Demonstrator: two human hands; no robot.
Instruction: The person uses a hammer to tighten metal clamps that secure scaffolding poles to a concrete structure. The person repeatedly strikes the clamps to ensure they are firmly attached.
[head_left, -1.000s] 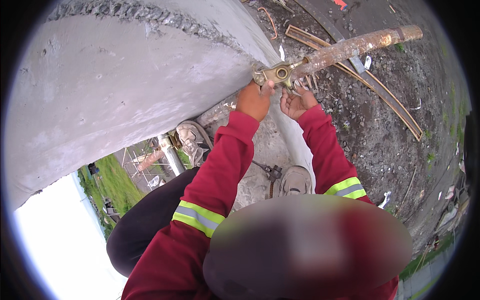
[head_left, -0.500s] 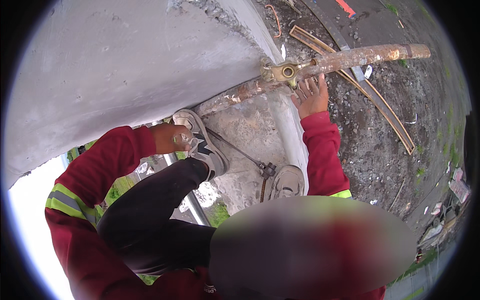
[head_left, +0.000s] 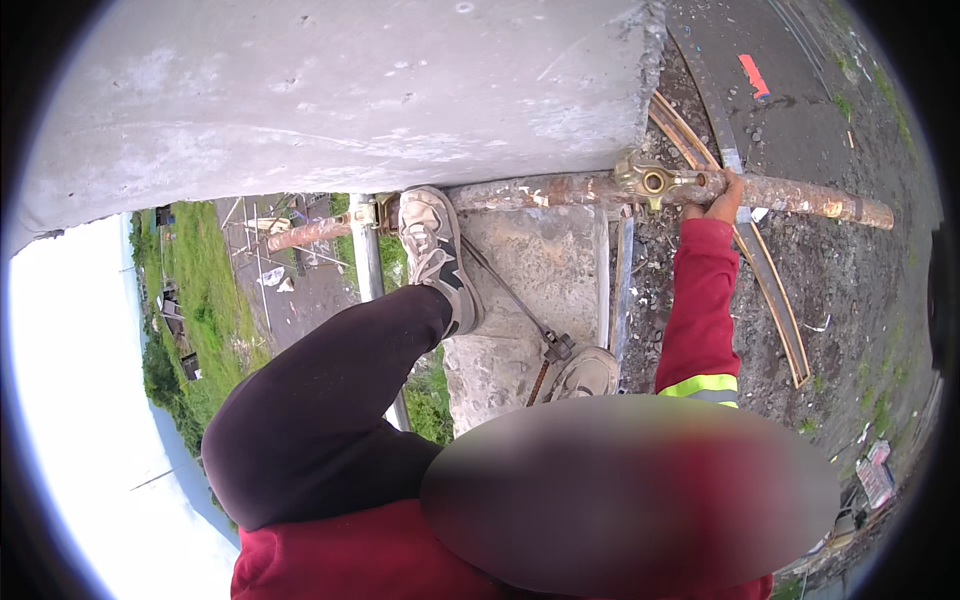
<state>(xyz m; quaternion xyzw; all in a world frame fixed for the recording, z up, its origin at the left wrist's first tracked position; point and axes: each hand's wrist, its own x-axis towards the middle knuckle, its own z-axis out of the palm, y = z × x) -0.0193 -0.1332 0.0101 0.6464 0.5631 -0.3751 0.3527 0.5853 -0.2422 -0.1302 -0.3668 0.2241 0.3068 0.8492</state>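
Note:
A long rusty scaffold pipe (head_left: 540, 192) lies across the concrete ledge (head_left: 530, 260), against the foot of a grey concrete wall (head_left: 350, 90). Its right end sticks out past the ledge over the ground. A brass-coloured scaffold clamp (head_left: 652, 182) sits around the pipe near the wall's corner. Just right of the clamp, my right hand (head_left: 714, 205) is wrapped round the pipe from below; part of its fingers is hidden. My left hand is out of view. One of my shoes (head_left: 432, 240) is beside the pipe, near a second clamp (head_left: 378, 214) where an upright metal tube (head_left: 366, 255) meets it.
On the ledge lie a thin metal rod with a dark fitting (head_left: 558, 347) and my other shoe (head_left: 586, 374). The ledge drops off on both sides. Far below are gravelly ground (head_left: 690, 300), a long wooden-edged strip (head_left: 775, 295), a red piece (head_left: 754, 76) and grass (head_left: 205, 290).
My right hand has gone from open below the pipe to closed around it. My left hand has left the view. The view has turned, with the pipe now lying more level.

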